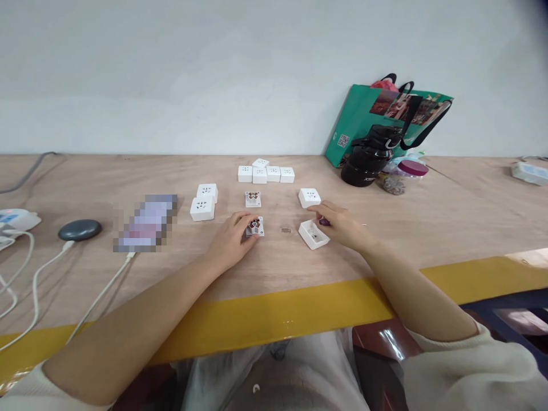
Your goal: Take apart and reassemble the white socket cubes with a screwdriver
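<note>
My left hand (pixel 234 237) rests its fingers on an opened white socket module (pixel 255 228), gripping it at the side, with metal contacts showing inside. My right hand (pixel 340 225) pinches a small dark purple part (pixel 324 222) just above and right of an empty-looking white socket shell (pixel 314 234) lying open. Another opened module (pixel 253 198) lies ahead of my left hand. A closed white socket (pixel 309 197) sits near my right fingertips. A tiny metal piece (pixel 286 230) lies between my hands.
On the plywood table (pixel 385 240) with its yellow edge stand two closed sockets (pixel 202 208) at left and several more (pixel 265 173) clustered at the back. A black flask (pixel 366 160), green bag (pixel 385 117), blurred phone (pixel 145 224), round dark puck (pixel 79 230) and white cables (pixel 34 279) surround them.
</note>
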Available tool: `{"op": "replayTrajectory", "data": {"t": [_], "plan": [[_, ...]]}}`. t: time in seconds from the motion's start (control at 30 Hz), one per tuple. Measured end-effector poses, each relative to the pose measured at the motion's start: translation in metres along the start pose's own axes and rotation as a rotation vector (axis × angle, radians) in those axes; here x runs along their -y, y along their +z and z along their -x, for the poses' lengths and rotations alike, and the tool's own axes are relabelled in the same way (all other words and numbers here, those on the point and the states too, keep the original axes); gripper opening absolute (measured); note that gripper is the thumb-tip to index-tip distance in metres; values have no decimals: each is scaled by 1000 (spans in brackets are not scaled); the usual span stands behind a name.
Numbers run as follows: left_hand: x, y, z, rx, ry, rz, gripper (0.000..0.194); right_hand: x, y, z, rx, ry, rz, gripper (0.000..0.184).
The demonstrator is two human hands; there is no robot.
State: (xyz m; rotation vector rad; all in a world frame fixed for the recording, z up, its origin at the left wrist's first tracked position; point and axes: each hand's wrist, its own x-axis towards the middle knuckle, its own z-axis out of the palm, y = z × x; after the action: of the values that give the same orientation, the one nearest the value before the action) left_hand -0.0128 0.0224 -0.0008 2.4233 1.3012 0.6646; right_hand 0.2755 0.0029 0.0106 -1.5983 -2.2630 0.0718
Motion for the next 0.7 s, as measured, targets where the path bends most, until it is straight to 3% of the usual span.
{"op": "replayTrajectory", "data": {"t": [0.23,0.4,0.5,0.57,0.7], "plan": [[4,3,-7,-17,23,-31,35,-2,8,-8,6,93,-109,25],[11,4,-20,-24,-29,-73,38,-7,10,-14,-255,242,-135,17],[16,6,-26,-42,-45,-87,38,-7,10,-18,-373,324,-15,19],[18,7,-29,-57,-41,-91,37,-4,10,-18,-334,263,126,20],[21,8,-27,-68,-41,-94,36,8,8,-11,-109,68,387,19]]}}
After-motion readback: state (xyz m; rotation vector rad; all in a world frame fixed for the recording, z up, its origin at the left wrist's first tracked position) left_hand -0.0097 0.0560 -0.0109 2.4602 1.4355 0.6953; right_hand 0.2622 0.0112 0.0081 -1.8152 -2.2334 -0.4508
